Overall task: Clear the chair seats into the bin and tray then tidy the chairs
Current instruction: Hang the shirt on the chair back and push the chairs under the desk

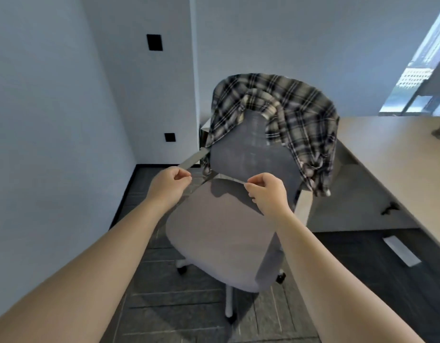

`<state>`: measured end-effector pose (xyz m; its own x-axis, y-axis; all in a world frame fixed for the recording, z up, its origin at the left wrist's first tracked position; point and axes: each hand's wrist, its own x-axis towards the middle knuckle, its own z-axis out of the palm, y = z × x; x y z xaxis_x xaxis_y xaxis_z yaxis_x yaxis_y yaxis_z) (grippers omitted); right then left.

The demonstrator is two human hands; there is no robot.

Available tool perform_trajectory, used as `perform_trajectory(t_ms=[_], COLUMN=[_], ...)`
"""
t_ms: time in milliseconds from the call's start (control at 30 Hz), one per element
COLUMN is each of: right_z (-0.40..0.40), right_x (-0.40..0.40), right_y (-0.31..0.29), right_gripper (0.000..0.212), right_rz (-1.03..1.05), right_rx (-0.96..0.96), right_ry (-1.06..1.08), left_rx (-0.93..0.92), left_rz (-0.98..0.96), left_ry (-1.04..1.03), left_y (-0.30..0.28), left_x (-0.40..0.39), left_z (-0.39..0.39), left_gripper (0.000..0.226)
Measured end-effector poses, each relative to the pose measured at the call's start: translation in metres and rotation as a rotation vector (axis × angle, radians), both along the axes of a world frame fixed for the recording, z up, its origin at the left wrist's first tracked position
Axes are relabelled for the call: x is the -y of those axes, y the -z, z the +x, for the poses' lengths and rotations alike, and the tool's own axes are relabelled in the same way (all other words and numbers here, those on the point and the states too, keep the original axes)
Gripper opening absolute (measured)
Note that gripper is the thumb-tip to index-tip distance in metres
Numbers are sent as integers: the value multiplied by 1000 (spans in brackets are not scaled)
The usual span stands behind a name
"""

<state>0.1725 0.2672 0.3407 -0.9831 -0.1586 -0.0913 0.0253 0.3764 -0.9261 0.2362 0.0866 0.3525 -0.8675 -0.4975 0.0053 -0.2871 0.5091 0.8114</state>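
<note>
A grey office chair stands in front of me, and its seat (221,241) is bare. A black-and-white plaid shirt (295,112) hangs over the top of the backrest (253,154) and down its right side. My left hand (168,186) hovers above the seat's back left corner with thumb and fingers pinched together. My right hand (268,191) is pinched the same way over the back right of the seat. A thin pale edge (230,179) runs between the two sets of fingertips. I cannot tell whether it is something held or the backrest's lower rim.
A long pale desk (392,154) stands to the right, close behind the chair. A white wall (53,120) closes off the left side. A white paper slip (401,251) lies on the dark floor under the desk. The chair's castors (281,277) rest on dark carpet tiles.
</note>
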Motion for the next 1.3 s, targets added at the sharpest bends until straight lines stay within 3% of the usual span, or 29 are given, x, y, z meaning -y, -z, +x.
perform_trajectory(t_ms=[200,467,700,833,1000,1167,1300], right_z=[-36,-113,-169,-201,-229,-252,-262], right_x=[79,170,243,285,342,382,392], right_y=[18,52,102,141,194,238,256], right_gripper=[21,4,21,7,43,56,67], right_rz=[4,22,66,105,88,-20,24], right_rx=[68,139,265,325,413,482,472], right_ry=[-43,-108,-71,51,250,423,490], left_rx=[42,48,144,203,313,367,388], left_rz=[88,84,114,138,154,174,193], left_ry=[-87,-155,-109,-34,118,208,239], left_y=[25,40,87,128,183,226,249], left_x=[74,151,225,274,325,361,370], left_z=[-15,-79,-135,-180,-229,-264,-277], left_gripper=[7,18,23,23,23,23,22])
